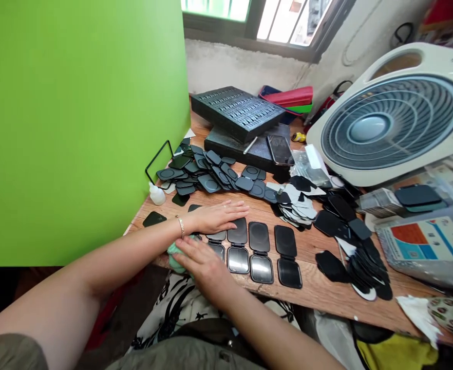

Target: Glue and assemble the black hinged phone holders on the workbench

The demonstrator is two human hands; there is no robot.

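Observation:
Fingers stretched out flat, my left hand (219, 217) rests over the upper halves of the unfolded black hinged cases lying in a row at the table's front. One such case (259, 236) shows a dull upper half and a shiny lower half; another case (286, 240) lies at the row's right end. My right hand (207, 264) passes below the left wrist, its fingers over a pale green cloth (177, 259) at the table's front edge. That hand hides part of the cloth and the leftmost cases.
Behind the row lies a heap of dark square pieces (207, 172), with a small white bottle (157, 194) to its left. Black and white cut-outs (298, 203) are piled to the right. A phone (280, 150), black trays (238, 110) and a box fan (392, 118) stand farther back.

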